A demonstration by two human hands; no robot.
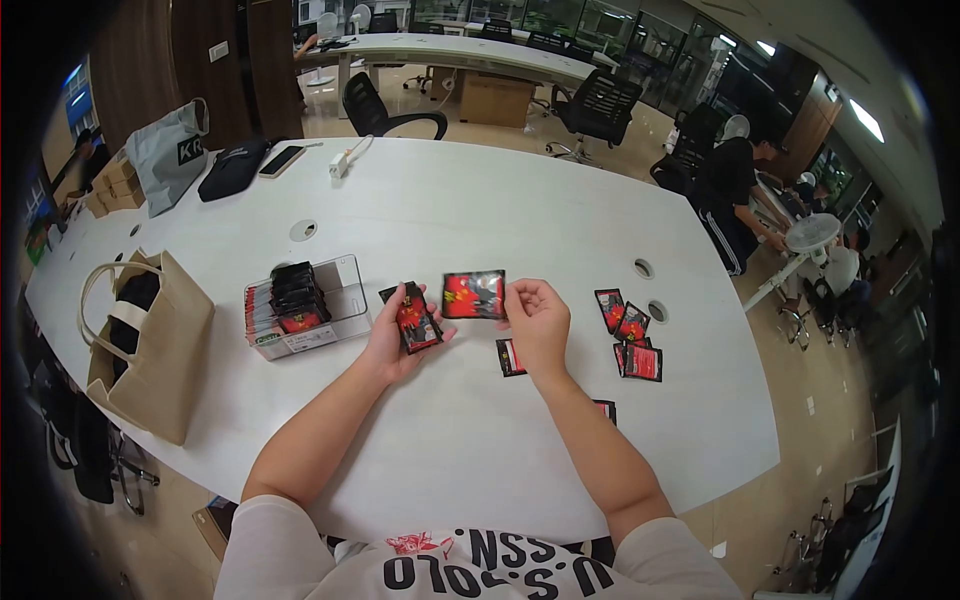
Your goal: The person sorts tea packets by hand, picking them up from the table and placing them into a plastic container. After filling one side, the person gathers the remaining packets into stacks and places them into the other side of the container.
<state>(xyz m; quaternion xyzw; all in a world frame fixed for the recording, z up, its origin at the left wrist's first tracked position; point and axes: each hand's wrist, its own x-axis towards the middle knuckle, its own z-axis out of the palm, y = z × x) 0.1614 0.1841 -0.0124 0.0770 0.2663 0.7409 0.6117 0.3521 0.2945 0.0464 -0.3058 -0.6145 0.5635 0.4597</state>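
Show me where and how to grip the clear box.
Pinch the right end wall of the clear box from above, fingers inside: no packets crowd it. The packets bunch leftward, so that end probably weighs more; support it with the other hand.

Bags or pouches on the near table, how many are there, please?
3: the beige tote at near left, the grey bag at far left, and the black pouch beside the phone. The tote may hide another.

pale short-sleeved t-shirt [345,575], black block lettering [484,574], small red print [418,543]
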